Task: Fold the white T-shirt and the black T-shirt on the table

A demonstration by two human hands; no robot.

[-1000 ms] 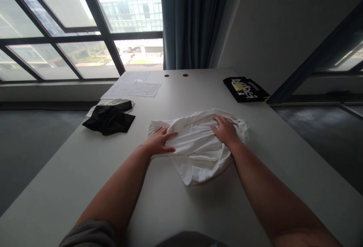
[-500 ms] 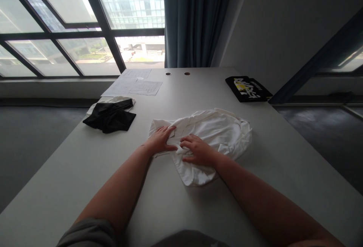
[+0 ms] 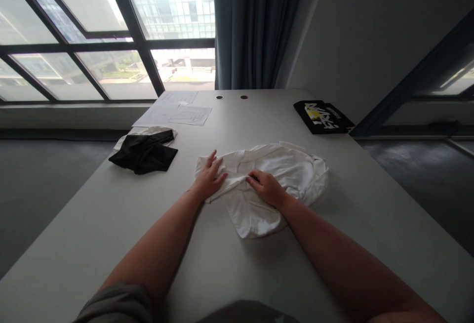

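A crumpled white garment (image 3: 285, 170) lies in the middle of the pale table (image 3: 92, 224). My left hand (image 3: 208, 180) rests flat on its left end, fingers spread and pressing the cloth down. My right hand (image 3: 268, 188) sits on the garment's middle, just right of the left hand, its fingers curled into a fold of the white cloth. A loose flap of the garment hangs toward me below my right hand.
A black garment (image 3: 144, 152) lies on a white one at the table's left edge. Sheets of paper (image 3: 177, 111) lie at the far left. A folded black shirt with a print (image 3: 321, 116) sits at the far right. Two cable holes (image 3: 231, 97) mark the far edge.
My right hand came from the garment's right end to its middle, beside my left hand, and curled onto a fold. My left hand shifted slightly, fingers now pointing further away.
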